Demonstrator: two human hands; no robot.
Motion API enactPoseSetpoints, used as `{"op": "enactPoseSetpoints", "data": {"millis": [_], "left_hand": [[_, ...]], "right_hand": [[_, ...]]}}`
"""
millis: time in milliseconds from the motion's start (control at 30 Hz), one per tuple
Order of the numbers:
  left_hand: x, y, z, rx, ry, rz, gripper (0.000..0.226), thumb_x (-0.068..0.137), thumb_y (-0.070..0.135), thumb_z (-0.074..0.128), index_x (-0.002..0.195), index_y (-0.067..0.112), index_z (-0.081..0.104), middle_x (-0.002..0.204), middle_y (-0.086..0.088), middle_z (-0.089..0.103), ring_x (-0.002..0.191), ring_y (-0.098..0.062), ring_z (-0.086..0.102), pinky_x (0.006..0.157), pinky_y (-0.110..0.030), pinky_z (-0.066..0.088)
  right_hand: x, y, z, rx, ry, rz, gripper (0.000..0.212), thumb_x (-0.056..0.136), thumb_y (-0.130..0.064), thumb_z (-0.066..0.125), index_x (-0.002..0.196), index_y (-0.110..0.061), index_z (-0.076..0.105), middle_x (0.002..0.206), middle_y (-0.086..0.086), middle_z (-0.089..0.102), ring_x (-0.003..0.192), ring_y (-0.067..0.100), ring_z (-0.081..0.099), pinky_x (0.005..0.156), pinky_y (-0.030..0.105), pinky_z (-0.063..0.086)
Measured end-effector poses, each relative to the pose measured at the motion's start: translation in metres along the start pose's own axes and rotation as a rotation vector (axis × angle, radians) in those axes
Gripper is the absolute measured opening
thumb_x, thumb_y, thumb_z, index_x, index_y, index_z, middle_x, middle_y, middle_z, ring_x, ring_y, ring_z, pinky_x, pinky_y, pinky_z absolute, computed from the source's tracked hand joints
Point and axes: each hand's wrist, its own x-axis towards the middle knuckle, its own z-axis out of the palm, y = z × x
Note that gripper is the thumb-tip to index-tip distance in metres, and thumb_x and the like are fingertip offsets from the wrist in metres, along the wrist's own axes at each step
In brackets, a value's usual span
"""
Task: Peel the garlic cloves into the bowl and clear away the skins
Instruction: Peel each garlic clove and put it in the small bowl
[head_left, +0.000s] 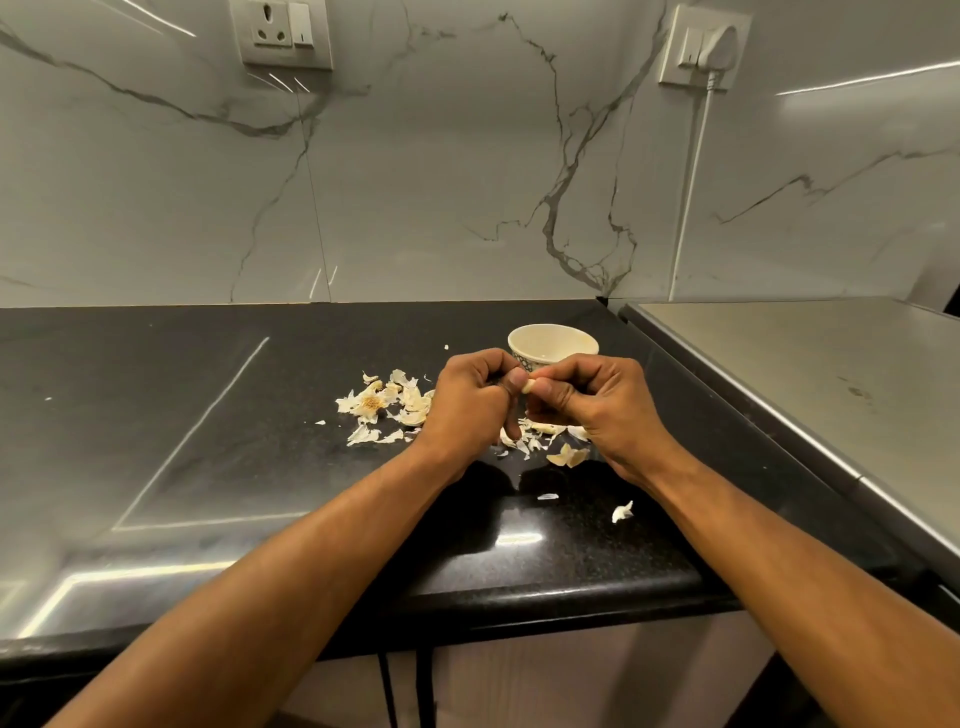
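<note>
Both hands meet just above the black counter (208, 415), in front of a small cream bowl (553, 343). My left hand (467, 405) and my right hand (597, 405) pinch one small pale garlic clove (530, 385) between thumbs and fingertips. A heap of papery skins with a bulb base (382, 402) lies left of my left hand. More skins (540, 434) lie under and between the hands, with a larger piece (569, 456) near my right wrist. The bowl's inside is mostly hidden from this angle.
A steel appliance top (805, 374) stands right of the counter, slightly higher. A marble backsplash carries two sockets, one with a white plug and cord (696, 156). Stray skin bits (622, 512) lie near the counter's front edge.
</note>
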Motion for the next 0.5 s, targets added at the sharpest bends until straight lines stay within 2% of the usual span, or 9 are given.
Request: {"op": "enactPoseSetpoints", "data": {"millis": [300, 400, 500], "left_hand": [[-0.0016, 0.0026, 0.0023, -0.078, -0.067, -0.107, 0.026, 0.103, 0.012, 0.044, 0.080, 0.010, 0.057, 0.060, -0.006, 0.051, 0.040, -0.015, 0.051, 0.034, -0.018, 0.032], [-0.0017, 0.0020, -0.0001, -0.190, -0.123, -0.123, 0.023, 0.102, 0.014, 0.045, 0.084, 0.007, 0.058, 0.064, -0.004, 0.050, 0.038, -0.012, 0.049, 0.032, -0.016, 0.027], [-0.0006, -0.0002, -0.0044, -0.212, -0.129, -0.100, 0.024, 0.100, 0.018, 0.050, 0.083, 0.008, 0.063, 0.063, -0.003, 0.053, 0.037, -0.011, 0.049, 0.031, -0.016, 0.026]], "right_hand": [[0.0009, -0.0023, 0.0015, -0.052, -0.006, -0.024, 0.007, 0.086, -0.002, 0.068, 0.088, -0.006, 0.073, 0.078, 0.005, 0.074, 0.073, 0.018, 0.071, 0.072, 0.034, 0.060], [0.0002, -0.0040, -0.0001, -0.043, 0.020, -0.034, 0.008, 0.086, -0.002, 0.067, 0.088, -0.006, 0.073, 0.075, 0.004, 0.073, 0.070, 0.015, 0.069, 0.069, 0.029, 0.059], [0.0004, -0.0026, -0.0010, -0.057, 0.037, -0.024, 0.007, 0.086, -0.003, 0.067, 0.089, -0.004, 0.073, 0.071, 0.001, 0.072, 0.067, 0.014, 0.067, 0.069, 0.030, 0.060]]}}
